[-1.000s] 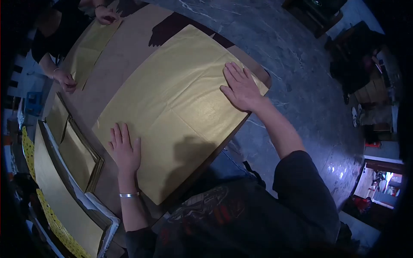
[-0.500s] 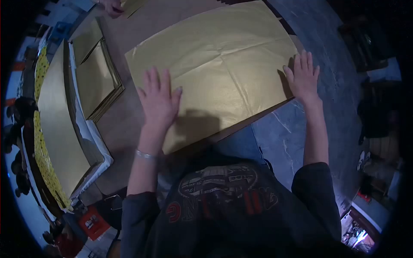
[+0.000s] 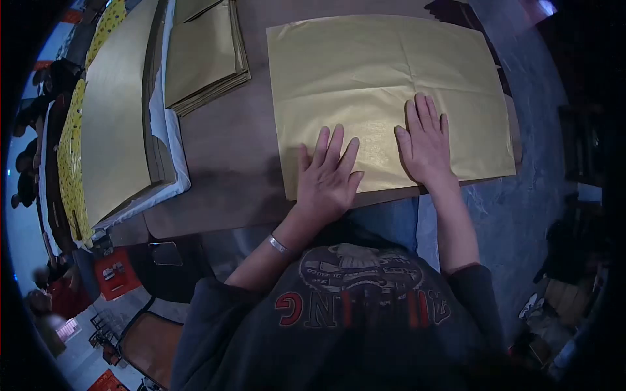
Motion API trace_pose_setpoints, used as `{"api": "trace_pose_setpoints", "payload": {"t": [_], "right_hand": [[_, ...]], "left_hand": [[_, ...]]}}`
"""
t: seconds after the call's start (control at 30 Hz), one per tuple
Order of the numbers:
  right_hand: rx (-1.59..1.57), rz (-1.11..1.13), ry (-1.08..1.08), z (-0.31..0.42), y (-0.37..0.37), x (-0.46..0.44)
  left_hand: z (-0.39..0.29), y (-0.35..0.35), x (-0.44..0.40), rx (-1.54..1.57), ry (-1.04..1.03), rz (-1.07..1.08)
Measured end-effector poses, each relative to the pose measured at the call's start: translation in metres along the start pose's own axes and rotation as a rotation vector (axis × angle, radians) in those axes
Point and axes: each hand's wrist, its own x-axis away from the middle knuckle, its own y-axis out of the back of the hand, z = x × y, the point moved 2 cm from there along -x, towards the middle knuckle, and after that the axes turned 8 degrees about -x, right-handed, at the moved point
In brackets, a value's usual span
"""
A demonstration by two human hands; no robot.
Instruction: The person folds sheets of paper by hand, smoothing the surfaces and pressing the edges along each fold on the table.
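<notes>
A large gold sheet of paper lies spread on the brown table in front of me, with crossing fold creases right of its middle. My left hand rests on its near left part, palm down and fingers spread, with a silver bracelet on the wrist. On the near right part, my right hand lies flat, its fingers stretched out and the thumb apart. Neither hand grips anything. To the left sits a stack of folded gold paper.
Left of the folded stack, a big pile of flat gold sheets lies on white wrapping. Yellow patterned material runs along its far side. The brown tabletop shows between pile and sheet. A chair stands below left.
My view has turned, and the sheet now lies squarer to me. My right hand has moved from the sheet's right edge inward onto it. Another person's hand at the top has left view.
</notes>
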Motion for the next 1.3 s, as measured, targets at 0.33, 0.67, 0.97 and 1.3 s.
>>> {"api": "trace_pose_setpoints", "payload": {"t": [0.33, 0.67, 0.97, 1.3], "right_hand": [[0.085, -0.148, -0.173, -0.118, 0.022, 0.049], [-0.115, -0.524, -0.49, -0.217, 0.051, 0.108], [0.041, -0.425, -0.577, -0.231, 0.051, 0.101], [-0.024, -0.441, -0.636, -0.236, 0.057, 0.102]], "left_hand": [[0.074, 0.025, 0.046, -0.193, 0.136, -0.056], [0.088, 0.067, 0.1, 1.191, 0.705, 0.139], [0.076, 0.068, 0.091, 1.246, 0.655, 0.204], [0.079, 0.06, 0.077, 1.119, 0.72, 0.2]]}}
